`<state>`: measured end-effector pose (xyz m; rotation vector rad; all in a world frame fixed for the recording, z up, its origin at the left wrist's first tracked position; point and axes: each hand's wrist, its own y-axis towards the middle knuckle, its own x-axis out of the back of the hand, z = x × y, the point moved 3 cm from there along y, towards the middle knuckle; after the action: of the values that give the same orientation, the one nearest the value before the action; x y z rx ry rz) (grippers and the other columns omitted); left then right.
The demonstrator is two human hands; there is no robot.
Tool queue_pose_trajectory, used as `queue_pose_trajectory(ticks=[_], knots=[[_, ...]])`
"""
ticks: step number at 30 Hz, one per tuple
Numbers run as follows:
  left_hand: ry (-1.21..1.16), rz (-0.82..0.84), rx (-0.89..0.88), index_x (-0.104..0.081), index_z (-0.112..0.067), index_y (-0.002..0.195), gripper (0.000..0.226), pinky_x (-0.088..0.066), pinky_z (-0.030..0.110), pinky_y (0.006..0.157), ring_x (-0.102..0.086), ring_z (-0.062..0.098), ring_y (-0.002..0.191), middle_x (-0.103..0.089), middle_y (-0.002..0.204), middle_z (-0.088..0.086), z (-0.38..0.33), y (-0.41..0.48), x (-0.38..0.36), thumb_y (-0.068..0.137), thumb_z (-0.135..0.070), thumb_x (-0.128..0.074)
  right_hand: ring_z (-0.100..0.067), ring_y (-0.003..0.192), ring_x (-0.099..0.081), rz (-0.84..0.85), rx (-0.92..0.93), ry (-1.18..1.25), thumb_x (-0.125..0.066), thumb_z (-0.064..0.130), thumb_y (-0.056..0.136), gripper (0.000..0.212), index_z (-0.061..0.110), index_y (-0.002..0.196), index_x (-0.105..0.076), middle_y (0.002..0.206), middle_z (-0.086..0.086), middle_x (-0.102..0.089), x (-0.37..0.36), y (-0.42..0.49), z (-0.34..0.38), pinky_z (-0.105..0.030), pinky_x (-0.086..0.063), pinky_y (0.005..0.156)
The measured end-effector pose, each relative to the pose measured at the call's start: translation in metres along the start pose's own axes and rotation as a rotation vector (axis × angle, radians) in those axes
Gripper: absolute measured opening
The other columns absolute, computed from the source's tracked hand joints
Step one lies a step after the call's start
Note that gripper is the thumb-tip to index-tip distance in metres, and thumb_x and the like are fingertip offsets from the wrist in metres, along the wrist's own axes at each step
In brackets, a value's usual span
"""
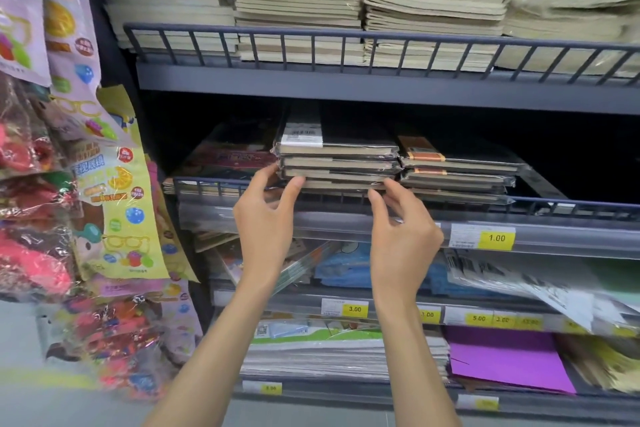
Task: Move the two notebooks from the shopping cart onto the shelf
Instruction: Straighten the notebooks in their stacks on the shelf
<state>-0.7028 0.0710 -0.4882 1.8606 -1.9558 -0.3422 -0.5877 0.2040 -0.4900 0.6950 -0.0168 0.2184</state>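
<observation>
A stack of plastic-wrapped dark notebooks lies on the middle shelf behind its low wire rail. My left hand reaches up to the stack's left front corner, with thumb and forefinger touching the lower notebooks there. My right hand touches the front edge of the bottom notebook with its fingertips, fingers loosely bent. Neither hand carries anything. The shopping cart is out of view.
A second stack of wrapped notebooks sits right beside the first. The upper shelf holds tall piles of beige notebooks. Hanging toy packets crowd the left side. Lower shelves hold paper goods, purple sheets and yellow price tags.
</observation>
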Motion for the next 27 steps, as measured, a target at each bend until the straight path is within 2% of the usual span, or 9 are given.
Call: queue_pose_trajectory(ticks=[2, 5, 7, 11, 16, 19, 21, 25, 27], knots=[[0.017, -0.006, -0.01, -0.062, -0.02, 0.132, 0.05, -0.054, 0.039, 0.094, -0.066, 0.008, 0.1, -0.07, 0.114, -0.007, -0.001, 0.001, -0.001, 0.092, -0.049, -0.065, -0.007, 0.097, -0.071, -0.006, -0.004, 0.002, -0.073, 0.016, 0.092, 0.03, 0.009, 0.121, -0.072, 0.108, -0.001, -0.076, -0.003, 0.0, -0.002, -0.01, -0.052, 0.081], [0.055, -0.027, -0.02, -0.064, -0.018, 0.131, 0.045, -0.053, 0.039, 0.092, -0.063, 0.006, 0.088, -0.068, 0.096, -0.015, 0.0, 0.007, -0.001, 0.094, -0.045, -0.065, -0.006, 0.103, -0.07, 0.029, -0.025, 0.048, -0.072, 0.015, 0.092, 0.036, 0.008, 0.128, -0.068, 0.115, -0.001, -0.074, -0.009, -0.004, -0.002, -0.011, -0.051, 0.086], [0.069, -0.039, -0.018, -0.064, -0.019, 0.131, 0.044, -0.052, 0.04, 0.095, -0.062, 0.006, 0.094, -0.068, 0.102, -0.016, 0.001, 0.009, -0.001, 0.095, -0.045, -0.064, -0.005, 0.106, -0.07, 0.048, -0.035, 0.062, -0.072, 0.016, 0.092, 0.039, 0.008, 0.13, -0.066, 0.117, 0.0, -0.073, -0.013, -0.005, 0.0, -0.009, -0.05, 0.087], [0.126, -0.047, -0.007, -0.067, -0.018, 0.125, 0.039, -0.051, 0.035, 0.094, -0.064, 0.01, 0.111, -0.072, 0.116, -0.004, 0.005, 0.017, -0.001, 0.096, -0.043, -0.062, -0.001, 0.102, -0.069, 0.077, -0.043, 0.041, -0.073, 0.017, 0.092, 0.038, 0.009, 0.129, -0.067, 0.112, 0.008, -0.072, -0.019, -0.004, 0.003, -0.008, -0.051, 0.087], [0.253, -0.038, -0.033, -0.069, -0.014, 0.115, 0.035, -0.054, 0.042, 0.083, -0.069, 0.02, 0.102, -0.075, 0.108, 0.002, 0.012, 0.024, 0.0, 0.097, -0.043, -0.061, -0.003, 0.085, -0.07, 0.096, -0.015, -0.085, -0.071, 0.023, 0.093, 0.031, 0.014, 0.123, -0.072, 0.101, 0.007, -0.076, -0.022, 0.001, 0.002, -0.02, -0.056, 0.081], [0.288, -0.021, -0.061, -0.071, -0.015, 0.108, 0.03, -0.051, 0.037, 0.077, -0.069, 0.023, 0.097, -0.075, 0.104, 0.001, 0.008, 0.024, 0.002, 0.096, -0.041, -0.062, -0.002, 0.084, -0.067, 0.109, -0.007, -0.118, -0.07, 0.022, 0.094, 0.028, 0.014, 0.121, -0.073, 0.099, 0.007, -0.076, -0.02, 0.005, 0.002, -0.006, -0.048, 0.08], [0.327, -0.02, -0.072, -0.073, -0.017, 0.113, 0.035, -0.047, 0.032, 0.077, -0.068, 0.022, 0.101, -0.074, 0.109, 0.0, 0.005, 0.024, 0.003, 0.094, -0.044, -0.065, -0.003, 0.086, -0.068, 0.115, -0.014, -0.133, -0.07, 0.024, 0.095, 0.031, 0.014, 0.124, -0.071, 0.1, 0.009, -0.074, -0.018, 0.007, 0.001, -0.002, -0.045, 0.08], [0.373, -0.007, -0.098, -0.074, -0.015, 0.118, 0.042, -0.043, 0.029, 0.078, -0.066, 0.022, 0.106, -0.071, 0.118, -0.001, 0.0, 0.025, 0.001, 0.09, -0.046, -0.069, -0.007, 0.094, -0.071, 0.104, -0.042, -0.11, -0.07, 0.025, 0.094, 0.033, 0.011, 0.125, -0.071, 0.108, 0.004, -0.076, -0.013, 0.011, 0.0, -0.031, -0.059, 0.088], [0.368, 0.003, -0.076, -0.072, -0.015, 0.122, 0.045, -0.046, 0.033, 0.085, -0.064, 0.023, 0.115, -0.069, 0.126, 0.001, 0.0, 0.026, 0.001, 0.09, -0.047, -0.069, -0.008, 0.096, -0.071, 0.095, -0.039, -0.125, -0.07, 0.025, 0.095, 0.034, 0.011, 0.125, -0.071, 0.108, 0.002, -0.076, -0.009, 0.014, 0.004, -0.03, -0.058, 0.09]])
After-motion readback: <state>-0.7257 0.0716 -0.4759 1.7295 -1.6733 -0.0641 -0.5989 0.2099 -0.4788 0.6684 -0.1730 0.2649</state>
